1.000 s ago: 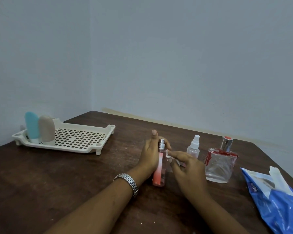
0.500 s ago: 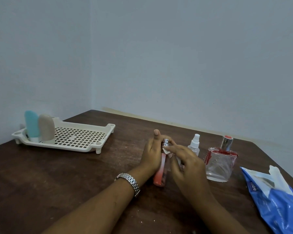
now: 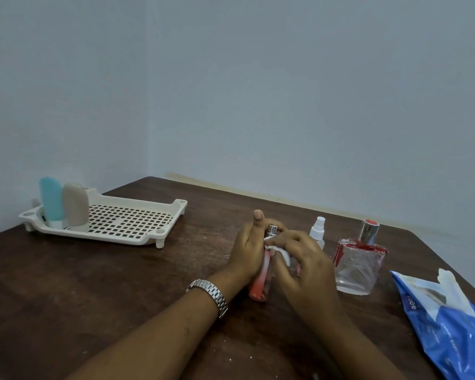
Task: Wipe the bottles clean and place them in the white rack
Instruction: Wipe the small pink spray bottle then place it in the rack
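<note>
Two bottles, a blue bottle [image 3: 51, 200] and a beige bottle [image 3: 76, 205], already stand upright at the left end of the white rack [image 3: 126, 223], which sits well to the left on the counter [image 3: 93, 297]. Three more are outside it. The one being worked on is a slim pink spray bottle [image 3: 259, 286] with a silver nozzle, held upright near the middle of the counter. I cannot tell whether its base rests on the wood or hangs just above it. The left hand [image 3: 247, 250] grips the bottle's body from the left, its thumb raised beside the nozzle. The right hand [image 3: 305, 267] pinches a small white wipe [image 3: 281, 252] in its fingers [image 3: 288, 238] and presses it against the upper body, just under the nozzle. The step in hand looks like wiping the third bottle, so the task is probably near its midpoint. Just beyond the right hand stand a small clear spray bottle [image 3: 317, 231] and, to its right, a square glass perfume bottle [image 3: 359, 261], neither of them touched. A blue wipes packet [image 3: 450, 325] lies at the right edge. Next, the wipe probably needs to travel down the lower body. The left hand would then carry the bottle across to the rack and set it upright on the grid beside the beige one, gently, since so slim a bottle tips easily.
</note>
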